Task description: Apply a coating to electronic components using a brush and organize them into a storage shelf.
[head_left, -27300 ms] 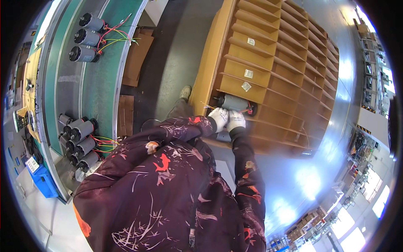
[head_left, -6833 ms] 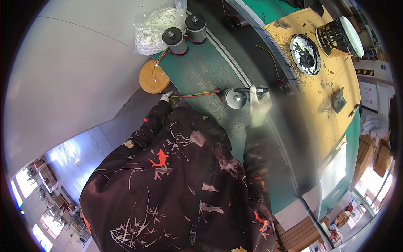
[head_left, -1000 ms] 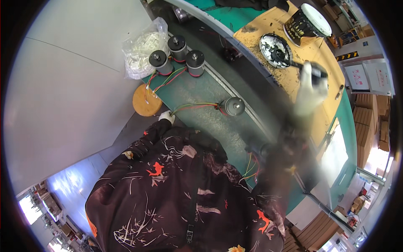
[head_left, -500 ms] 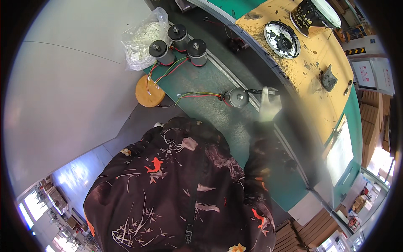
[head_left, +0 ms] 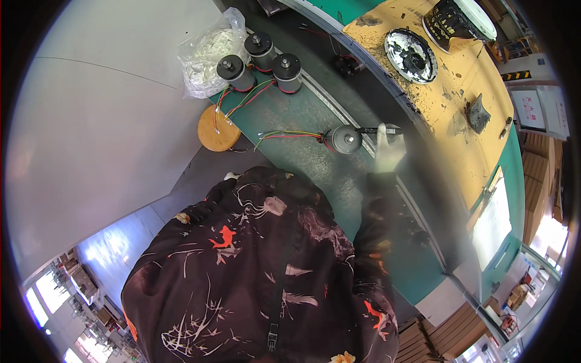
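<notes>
My right hand (head_left: 389, 151), in a white glove, is closed around a slim black tool (head_left: 369, 130) whose exact kind I cannot make out. The tool's left end meets the upper right side of a grey cylindrical motor (head_left: 346, 140), as far as I can tell. This motor stands on the green bench top (head_left: 315, 169) with its short shaft up, and red, yellow and green wires (head_left: 287, 134) run left from it. Of my left hand (head_left: 230, 176) only a sliver of white glove shows past the dark patterned jacket; its fingers are hidden.
Three black-topped motors (head_left: 287, 72) with wires stand at the far left of the bench, beside a clear plastic bag (head_left: 209, 66) of pale material. A round wooden stool (head_left: 216, 136) is below. On the yellow board (head_left: 448, 121) are a stained lid (head_left: 411, 55) and a black-and-white bucket (head_left: 457, 27).
The whole view has shifted very slightly. My right hand, the tool and the motor keep the same places relative to one another.
</notes>
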Motion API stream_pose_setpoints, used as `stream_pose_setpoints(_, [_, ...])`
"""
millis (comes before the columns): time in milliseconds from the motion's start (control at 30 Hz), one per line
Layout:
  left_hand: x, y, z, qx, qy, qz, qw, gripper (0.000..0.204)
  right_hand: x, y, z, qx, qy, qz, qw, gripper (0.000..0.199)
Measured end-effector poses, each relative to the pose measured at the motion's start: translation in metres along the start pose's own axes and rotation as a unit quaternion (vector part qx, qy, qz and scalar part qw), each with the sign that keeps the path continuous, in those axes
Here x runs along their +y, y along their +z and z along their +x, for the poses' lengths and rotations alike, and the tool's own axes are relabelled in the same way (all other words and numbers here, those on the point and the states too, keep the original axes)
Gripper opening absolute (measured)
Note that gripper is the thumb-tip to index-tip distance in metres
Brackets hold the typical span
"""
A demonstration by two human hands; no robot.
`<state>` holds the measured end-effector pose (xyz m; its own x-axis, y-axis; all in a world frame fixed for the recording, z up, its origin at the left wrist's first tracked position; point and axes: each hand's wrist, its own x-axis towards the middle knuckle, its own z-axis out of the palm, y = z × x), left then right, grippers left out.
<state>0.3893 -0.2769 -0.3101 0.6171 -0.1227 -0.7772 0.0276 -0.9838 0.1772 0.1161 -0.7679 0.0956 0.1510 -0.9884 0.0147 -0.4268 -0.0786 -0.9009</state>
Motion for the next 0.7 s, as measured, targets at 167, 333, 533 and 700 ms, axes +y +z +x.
stream_pose_setpoints(167, [-0.007,0.003,-0.010,0.001,-0.012,-0.017,1.000,0.047,-0.006,0.010,0.000,0.019,-0.078,0.002,0.997,0.020])
stream_pose_setpoints(333, [0.012,-0.008,-0.022,-0.008,-0.004,-0.005,1.000,0.047,-0.004,-0.001,-0.002,0.025,-0.065,0.027,0.997,0.018])
stream_pose_setpoints(533, [0.013,-0.011,-0.023,-0.014,-0.003,-0.011,1.000,0.047,-0.090,-0.041,0.001,0.037,-0.161,0.085,0.983,0.011])
stream_pose_setpoints(700, [0.015,-0.013,-0.023,-0.016,-0.004,-0.015,1.000,0.047,-0.176,-0.075,0.060,0.140,-0.208,0.091,0.964,0.016])
